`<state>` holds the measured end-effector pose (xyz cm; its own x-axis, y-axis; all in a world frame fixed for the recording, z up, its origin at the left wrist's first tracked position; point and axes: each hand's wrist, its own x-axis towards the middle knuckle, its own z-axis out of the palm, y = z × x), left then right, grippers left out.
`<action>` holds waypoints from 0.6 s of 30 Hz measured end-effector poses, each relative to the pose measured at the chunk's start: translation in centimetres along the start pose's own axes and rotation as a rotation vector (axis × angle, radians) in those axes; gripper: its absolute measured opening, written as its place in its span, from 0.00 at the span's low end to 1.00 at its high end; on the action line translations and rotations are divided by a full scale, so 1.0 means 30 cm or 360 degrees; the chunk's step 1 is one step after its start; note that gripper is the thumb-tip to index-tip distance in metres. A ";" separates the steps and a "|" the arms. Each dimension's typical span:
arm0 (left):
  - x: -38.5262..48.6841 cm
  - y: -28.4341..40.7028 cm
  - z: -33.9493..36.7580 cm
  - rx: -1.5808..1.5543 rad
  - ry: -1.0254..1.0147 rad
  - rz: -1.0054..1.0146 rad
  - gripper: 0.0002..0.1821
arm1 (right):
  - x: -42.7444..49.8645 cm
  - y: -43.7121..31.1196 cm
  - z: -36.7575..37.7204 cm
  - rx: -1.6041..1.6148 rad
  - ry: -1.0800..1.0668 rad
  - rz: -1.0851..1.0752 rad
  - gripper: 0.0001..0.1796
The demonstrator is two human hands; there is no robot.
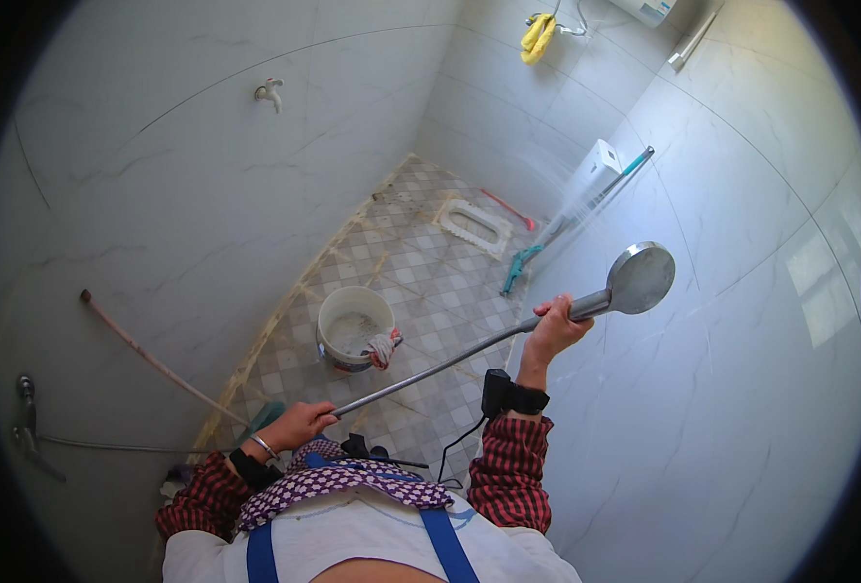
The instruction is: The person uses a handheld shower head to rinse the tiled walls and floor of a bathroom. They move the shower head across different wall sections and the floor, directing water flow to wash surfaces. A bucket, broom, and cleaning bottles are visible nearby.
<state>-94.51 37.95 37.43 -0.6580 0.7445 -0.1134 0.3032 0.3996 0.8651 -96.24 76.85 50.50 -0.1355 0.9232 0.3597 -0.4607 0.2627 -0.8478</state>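
Note:
My right hand (558, 328) grips the handle of a chrome shower head (641, 277), raised beside the right-hand tiled wall. Fine jets of water spray from it toward the far corner. My left hand (295, 426) holds the metal shower hose (430, 369) lower down, near my waist, and the hose runs taut between both hands. Below the hose, a white plastic bucket (357, 321) stands on the checkered floor, with a red and white cloth (384, 348) draped over its rim. Whatever the bucket holds is hard to make out.
A squat toilet (441, 215) lies in the far floor near a red-handled tool (510, 210). A teal-headed mop (521, 266) leans by a white cistern (598, 171). At left are a long stick (161, 364), a mixer valve (28, 419) and a wall tap (271, 93). Yellow cloth (538, 38) hangs behind.

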 end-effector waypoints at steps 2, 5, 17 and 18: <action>-0.006 0.003 -0.004 0.0012 -0.0034 -0.0096 0.11 | -0.004 0.005 0.009 0.0028 -0.0030 0.0006 0.10; -0.014 0.007 -0.003 -0.0011 -0.0028 -0.0110 0.11 | -0.006 0.009 0.015 0.0057 -0.0054 0.0008 0.10; -0.017 0.019 0.013 -0.0021 0.0007 -0.0192 0.11 | 0.011 -0.017 0.054 0.0312 -0.0220 0.0188 0.10; -0.019 0.020 0.014 -0.0012 0.0029 -0.0164 0.10 | 0.012 -0.018 0.058 0.0335 -0.0247 0.0208 0.10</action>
<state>-93.66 37.99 37.81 -0.6980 0.6897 -0.1927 0.2283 0.4694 0.8530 -97.56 76.55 51.77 -0.3308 0.8871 0.3221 -0.6002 0.0656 -0.7971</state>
